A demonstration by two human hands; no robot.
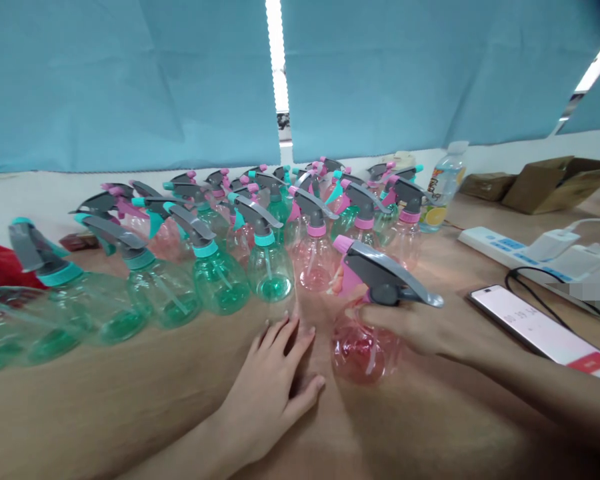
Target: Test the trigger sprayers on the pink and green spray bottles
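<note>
The right hand [410, 328] is wrapped around the neck of a pink spray bottle [367, 333], fingers closed just under its grey trigger head, while the left hand [275, 383] lies flat and open on the wooden surface [130, 413], palm down, fingers spread and holding nothing. The bottle stands upright between the two hands, just to the right of the left hand's fingertips and apart from them; the right hand is the one on it. Its long axis runs vertically, base on the surface, and the sprayer head lies across that axis: the pink nozzle points left and away from the person, the grey lever trails off to the right over the knuckles. Beyond the hands, a crowd of spray bottles [260, 240] stands in rows, green ones [215, 273] mostly to the left, pink ones toward the middle and right, their heads facing mixed ways. Further right lie a phone [540, 327] with a lit screen, a white power strip [505, 247] with plugs, a drink bottle [443, 187] and cardboard boxes [555, 183]. A blue curtain [130, 80] hangs behind.
</note>
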